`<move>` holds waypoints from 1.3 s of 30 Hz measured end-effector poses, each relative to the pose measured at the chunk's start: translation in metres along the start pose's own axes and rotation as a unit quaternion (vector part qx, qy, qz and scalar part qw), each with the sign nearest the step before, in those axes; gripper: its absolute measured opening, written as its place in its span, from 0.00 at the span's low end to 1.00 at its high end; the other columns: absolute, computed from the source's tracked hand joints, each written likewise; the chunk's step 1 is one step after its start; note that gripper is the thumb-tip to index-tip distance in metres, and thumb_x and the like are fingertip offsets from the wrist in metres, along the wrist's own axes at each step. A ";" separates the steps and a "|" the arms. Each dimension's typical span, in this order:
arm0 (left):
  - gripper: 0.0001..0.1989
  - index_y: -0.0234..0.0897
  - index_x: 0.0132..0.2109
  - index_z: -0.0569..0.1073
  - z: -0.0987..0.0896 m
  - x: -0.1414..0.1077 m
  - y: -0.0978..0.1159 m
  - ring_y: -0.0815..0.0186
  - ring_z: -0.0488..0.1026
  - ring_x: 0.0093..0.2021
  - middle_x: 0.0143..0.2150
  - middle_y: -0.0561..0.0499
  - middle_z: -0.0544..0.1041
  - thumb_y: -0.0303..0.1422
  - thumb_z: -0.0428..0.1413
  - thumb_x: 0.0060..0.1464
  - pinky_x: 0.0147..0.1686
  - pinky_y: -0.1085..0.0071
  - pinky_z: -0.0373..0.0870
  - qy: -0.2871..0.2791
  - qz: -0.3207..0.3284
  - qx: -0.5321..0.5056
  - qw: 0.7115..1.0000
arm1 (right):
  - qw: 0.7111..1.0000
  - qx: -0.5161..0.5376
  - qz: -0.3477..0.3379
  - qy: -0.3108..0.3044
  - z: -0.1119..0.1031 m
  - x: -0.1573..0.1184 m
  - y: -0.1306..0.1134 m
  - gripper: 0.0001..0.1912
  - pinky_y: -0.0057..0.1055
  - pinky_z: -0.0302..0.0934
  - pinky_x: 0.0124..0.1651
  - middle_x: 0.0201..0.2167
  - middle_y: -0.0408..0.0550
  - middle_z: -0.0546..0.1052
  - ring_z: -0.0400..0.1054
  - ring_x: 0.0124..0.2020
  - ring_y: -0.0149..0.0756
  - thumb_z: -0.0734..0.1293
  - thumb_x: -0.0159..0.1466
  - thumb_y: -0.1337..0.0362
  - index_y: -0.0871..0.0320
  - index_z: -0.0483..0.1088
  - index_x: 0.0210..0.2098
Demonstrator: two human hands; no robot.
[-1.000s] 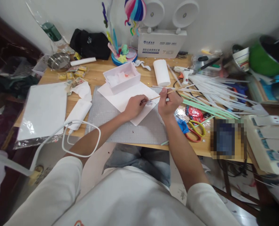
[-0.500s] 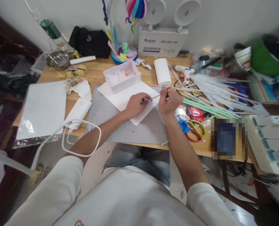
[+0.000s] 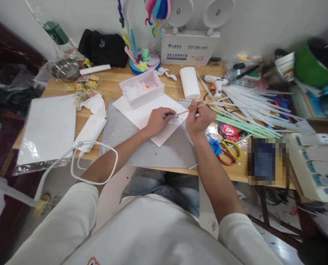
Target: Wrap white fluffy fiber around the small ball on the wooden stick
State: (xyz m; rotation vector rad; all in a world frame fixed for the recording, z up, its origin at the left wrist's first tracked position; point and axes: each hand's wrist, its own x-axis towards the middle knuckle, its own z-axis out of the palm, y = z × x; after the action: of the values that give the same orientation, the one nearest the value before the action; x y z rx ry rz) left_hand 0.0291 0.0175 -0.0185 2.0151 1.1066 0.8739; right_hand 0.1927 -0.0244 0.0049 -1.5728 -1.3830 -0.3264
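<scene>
One thin stick sits gripped in your right hand, its tip beside your left hand, whose fingers bunch narrowly, any hold unclear; white paper lies beneath that hand, an open box beyond.

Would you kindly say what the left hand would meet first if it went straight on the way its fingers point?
Most likely the thin wooden stick in the right hand, its tip close by the left hand, though depth is unclear.
</scene>
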 end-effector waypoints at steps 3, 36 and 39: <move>0.10 0.39 0.43 0.83 0.002 0.002 0.000 0.64 0.78 0.41 0.41 0.49 0.84 0.24 0.59 0.57 0.46 0.67 0.74 0.000 0.005 0.006 1.000 | 1.000 0.002 -0.002 0.009 -0.003 -0.002 -0.002 0.31 0.33 0.53 0.32 0.18 0.43 0.66 0.62 0.23 0.31 0.49 0.74 0.47 0.54 0.64 0.22; 0.13 0.36 0.44 0.80 0.000 0.000 0.000 0.66 0.76 0.40 0.43 0.47 0.82 0.22 0.53 0.58 0.42 0.69 0.73 0.003 0.053 -0.029 0.998 | 0.996 0.040 -0.029 -0.069 0.003 -0.005 -0.006 0.24 0.33 0.51 0.32 0.18 0.41 0.63 0.59 0.23 0.31 0.54 0.73 0.52 0.53 0.59 0.22; 0.16 0.36 0.44 0.80 0.000 0.001 0.000 0.65 0.77 0.45 0.45 0.46 0.82 0.20 0.51 0.56 0.45 0.68 0.74 0.002 0.043 -0.022 0.999 | 0.994 0.050 -0.019 -0.098 0.007 -0.001 -0.006 0.24 0.34 0.51 0.33 0.18 0.41 0.61 0.59 0.23 0.31 0.55 0.73 0.52 0.53 0.58 0.22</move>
State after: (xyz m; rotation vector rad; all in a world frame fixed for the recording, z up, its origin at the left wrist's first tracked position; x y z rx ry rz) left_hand 0.0292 0.0183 -0.0184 2.0388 0.9999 0.9382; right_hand 0.1843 -0.0200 0.0033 -1.5278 -1.5577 -0.1255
